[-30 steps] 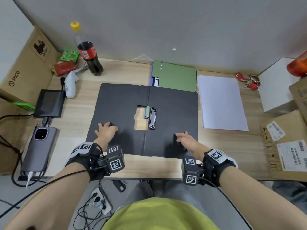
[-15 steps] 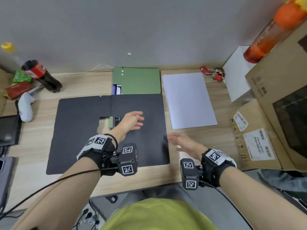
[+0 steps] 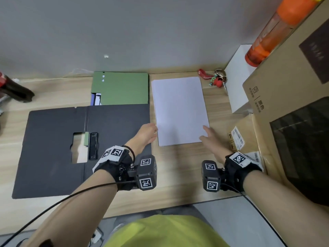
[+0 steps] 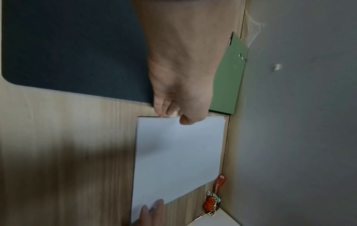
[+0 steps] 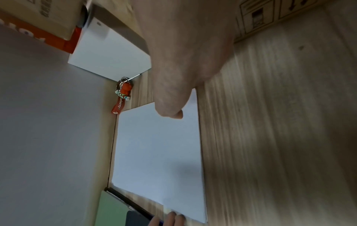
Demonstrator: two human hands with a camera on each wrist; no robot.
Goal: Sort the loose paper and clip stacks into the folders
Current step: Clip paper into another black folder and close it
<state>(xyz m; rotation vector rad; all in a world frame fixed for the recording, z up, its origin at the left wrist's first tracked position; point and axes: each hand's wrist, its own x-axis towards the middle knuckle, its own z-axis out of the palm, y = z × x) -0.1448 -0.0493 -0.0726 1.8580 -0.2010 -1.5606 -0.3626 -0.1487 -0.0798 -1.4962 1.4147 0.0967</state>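
A stack of white paper [image 3: 179, 111] lies on the desk, right of the open black folder [image 3: 53, 148] with its metal clip [image 3: 93, 146]. A closed green folder [image 3: 122, 88] lies behind the black one. My left hand [image 3: 154, 130] reaches over the black folder's right edge. In the left wrist view its fingertips [image 4: 164, 112] touch the stack's left edge and the thumb lies on the top sheet. My right hand [image 3: 206, 130] rests with straight fingers on the stack's near right corner, its thumb [image 5: 172, 113] over the paper. Neither hand has lifted the stack.
A red key strap with keys [image 3: 214, 79] lies behind the paper. A white box [image 3: 236, 86] and cardboard boxes [image 3: 288, 107] crowd the right side, with an orange bottle [image 3: 270, 31] on top. A cola bottle [image 3: 14, 90] stands far left.
Both hands left the black folder and moved right to the paper stack, the left to its left edge, the right to its near right corner. The head view turned right.
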